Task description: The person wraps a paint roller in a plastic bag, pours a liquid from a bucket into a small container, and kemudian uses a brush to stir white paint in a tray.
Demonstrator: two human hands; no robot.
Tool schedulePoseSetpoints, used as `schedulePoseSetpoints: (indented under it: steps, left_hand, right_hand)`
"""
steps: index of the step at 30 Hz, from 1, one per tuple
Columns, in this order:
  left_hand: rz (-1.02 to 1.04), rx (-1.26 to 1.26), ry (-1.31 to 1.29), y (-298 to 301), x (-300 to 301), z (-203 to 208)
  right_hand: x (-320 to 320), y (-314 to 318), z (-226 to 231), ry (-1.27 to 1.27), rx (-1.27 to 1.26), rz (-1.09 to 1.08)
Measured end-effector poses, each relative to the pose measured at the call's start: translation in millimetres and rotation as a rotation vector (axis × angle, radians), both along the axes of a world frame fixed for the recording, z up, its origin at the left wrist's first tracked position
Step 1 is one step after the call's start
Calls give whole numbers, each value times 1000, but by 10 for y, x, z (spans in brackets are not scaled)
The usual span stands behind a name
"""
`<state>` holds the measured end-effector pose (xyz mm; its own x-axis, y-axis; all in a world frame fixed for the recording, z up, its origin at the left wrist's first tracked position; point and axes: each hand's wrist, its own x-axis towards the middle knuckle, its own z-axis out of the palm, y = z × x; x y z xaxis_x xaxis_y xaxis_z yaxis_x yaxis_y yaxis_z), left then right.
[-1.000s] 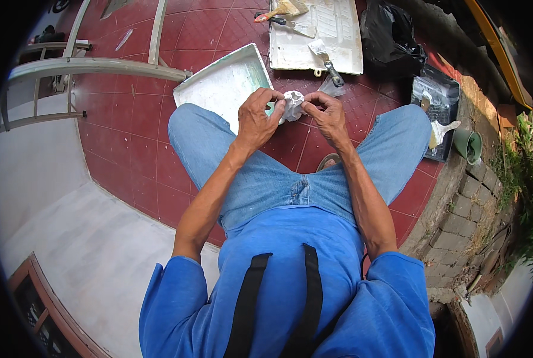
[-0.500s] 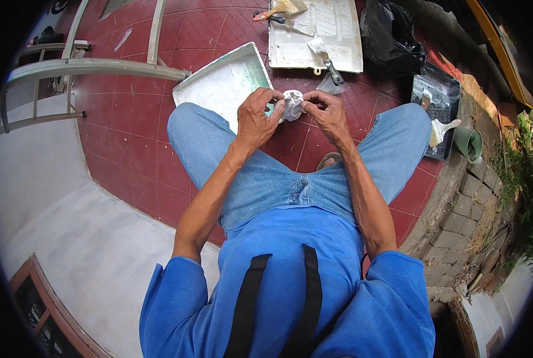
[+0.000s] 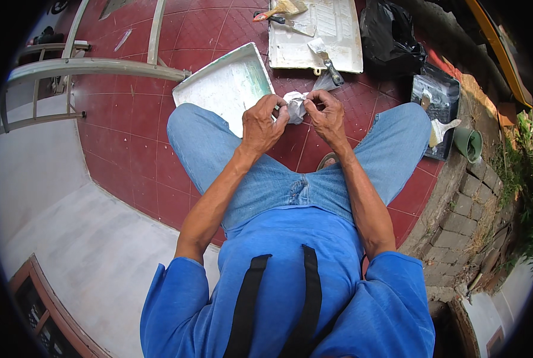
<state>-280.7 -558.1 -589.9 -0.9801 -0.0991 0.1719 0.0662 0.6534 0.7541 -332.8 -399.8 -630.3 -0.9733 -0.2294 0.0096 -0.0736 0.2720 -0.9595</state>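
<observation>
Between my knees is a crumpled, whitish plastic bag [image 3: 295, 106], partly see-through, just above the floor. My left hand [image 3: 261, 126] pinches its left edge between thumb and fingers. On the opposite side my right hand [image 3: 328, 119] pinches the bag's other edge, thumb against the bent forefinger. What lies inside the bag cannot be made out. Just beyond my left hand rests a white paint tray [image 3: 218, 83], smeared with pale green.
Farther ahead, a second off-white tray [image 3: 344, 36] bears a brush [image 3: 283, 8] and scrapers, one [image 3: 326, 61] overhanging its near edge. A black plastic bag [image 3: 392, 42] stands beside it. A black tray [image 3: 436, 110] with brushes lies right; a metal ladder [image 3: 99, 67] lies left.
Both hands have come slightly nearer to me. The bag has shifted and shows more of its crumpled surface to the right and below.
</observation>
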Motion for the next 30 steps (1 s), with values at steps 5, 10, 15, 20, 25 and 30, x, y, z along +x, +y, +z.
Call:
schedulePoseSetpoints:
  steps: [5,10,15,20,25,30]
  left_hand:
    - [30,4,17,88,77,-27]
    - [67,88,4,101,46,-60]
    - [168,222,119,152,-39,-45]
    - [220,103,148,143,11,-67]
    - [211,112,146,139,-13,-93]
    - [209,72,106,93,-46,-96]
  right_hand:
    - [63,1,27,124,99,-29]
    - [44,48,55,66,65,-27]
    - [49,6,152,-150,-140,-61]
    - [75,-23,86,-122,-127,-56]
    - [85,-21,77,-138,-137,-5]
    - [81,-32,28,-157,-155,22]
